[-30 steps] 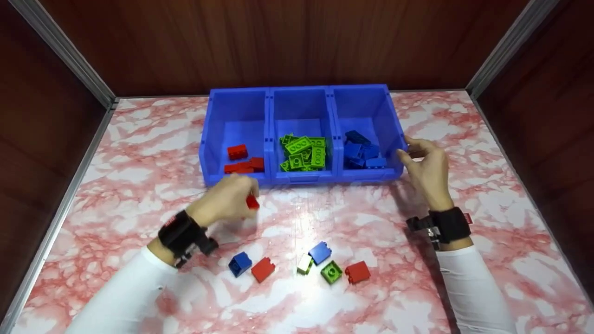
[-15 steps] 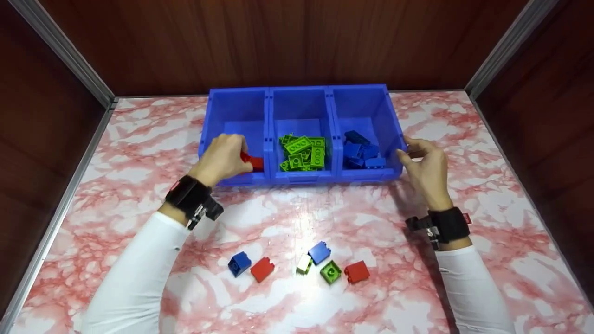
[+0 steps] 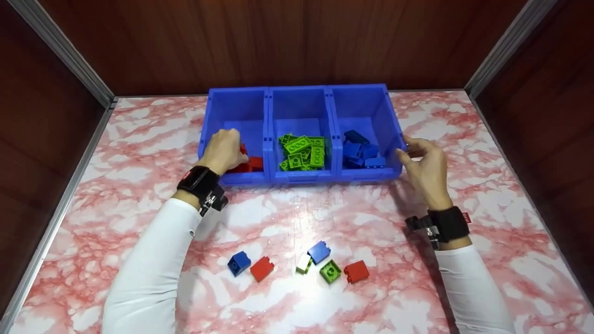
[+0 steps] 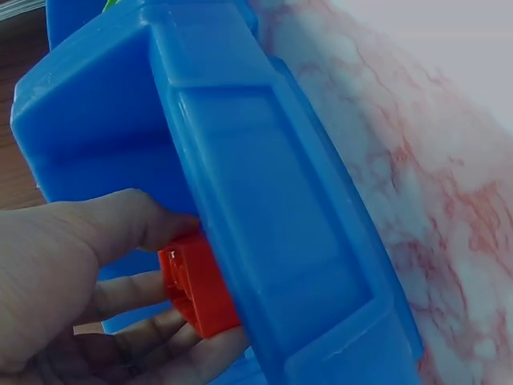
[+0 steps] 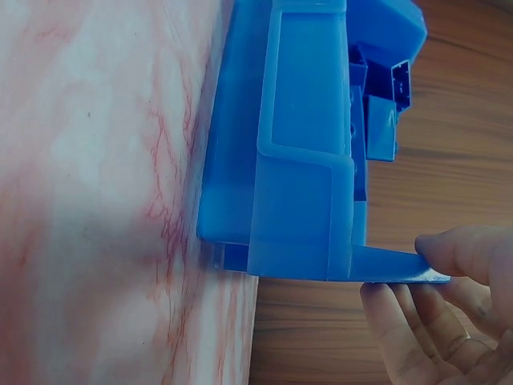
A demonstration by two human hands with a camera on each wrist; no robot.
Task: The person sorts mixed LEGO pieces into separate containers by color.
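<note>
My left hand [image 3: 223, 150] is down inside the left compartment of the blue bin [image 3: 304, 177]. In the left wrist view its thumb and fingers lie around a red toy brick [image 4: 200, 285], just behind the front wall. More red bricks [image 3: 255, 162] lie beside the fingertips, partly hidden by the hand. At the bin's right end, my right hand [image 3: 427, 171] pinches the side wall [image 5: 393, 265] between thumb and fingers. Green bricks [image 3: 304, 150] fill the front of the middle compartment, and blue bricks [image 3: 359, 150] lie in the right one.
On the marbled table before the bin lie a blue brick [image 3: 239, 264] and a red brick [image 3: 262, 268]. Farther right are another blue brick [image 3: 319, 252], two green bricks [image 3: 330, 271] and a red brick [image 3: 357, 271]. Dark wood panels [image 3: 297, 44] enclose the back and sides.
My left hand has carried a red brick from in front of the bin up into the left compartment. The right hand stays at the bin's right wall.
</note>
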